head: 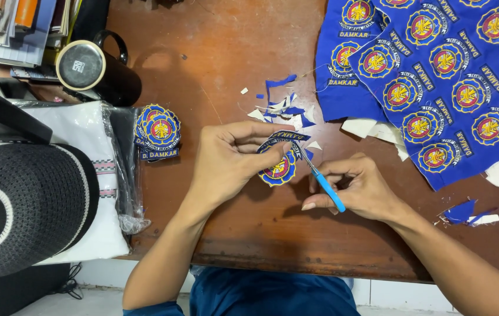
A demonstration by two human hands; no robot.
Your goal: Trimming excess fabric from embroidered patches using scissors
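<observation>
Patch [279, 167], round, embroidered in blue, yellow and red, held over brown wooden table [214, 70].

Left hand [232, 161] pinches the patch between thumb and fingers, just above the table's middle. Right hand [358, 187] is closed around small blue-handled scissors [320, 175], their blades at the patch's right edge. Blue and white fabric scraps [284, 111] lie just behind the hands. Stack of finished patches [157, 131] sits to the left, beside folded white cloth in clear plastic [100, 146]. Black mug [94, 70] stands behind that stack. Black knitted cap [24, 208] rests on the cloth at far left. Blue fabric sheet of uncut patches [437, 76] covers the table's right rear; further scraps [466, 213] lie near the right forearm.
</observation>
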